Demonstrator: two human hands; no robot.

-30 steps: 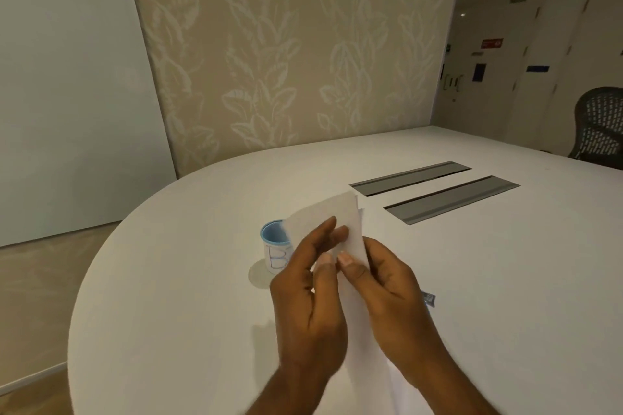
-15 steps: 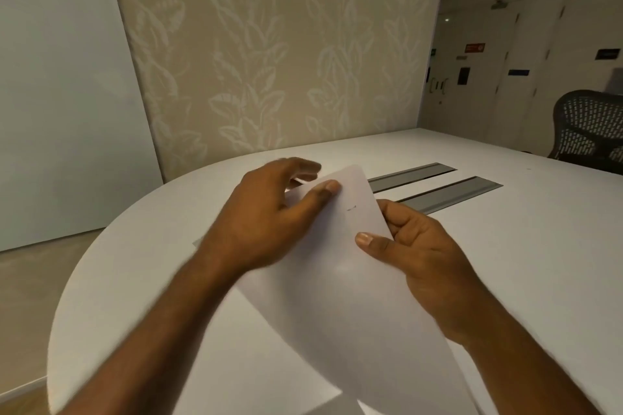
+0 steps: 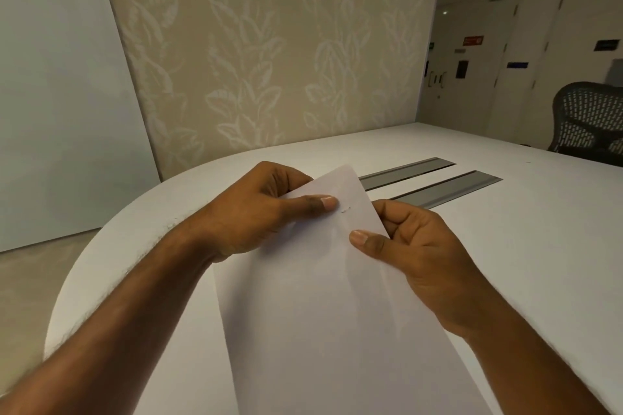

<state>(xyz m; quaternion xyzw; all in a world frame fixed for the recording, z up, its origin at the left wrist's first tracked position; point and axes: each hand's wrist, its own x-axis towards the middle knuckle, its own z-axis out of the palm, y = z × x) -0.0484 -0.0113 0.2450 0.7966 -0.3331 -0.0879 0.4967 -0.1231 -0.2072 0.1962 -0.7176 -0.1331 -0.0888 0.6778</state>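
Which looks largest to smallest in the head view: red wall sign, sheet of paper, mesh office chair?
sheet of paper
mesh office chair
red wall sign
Nearness to the camera enlarges the paper.

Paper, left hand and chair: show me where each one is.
paper (image 3: 323,296): head view, middle of the sheet.
left hand (image 3: 253,216): head view, back of the hand.
chair (image 3: 588,121): head view, mesh backrest.
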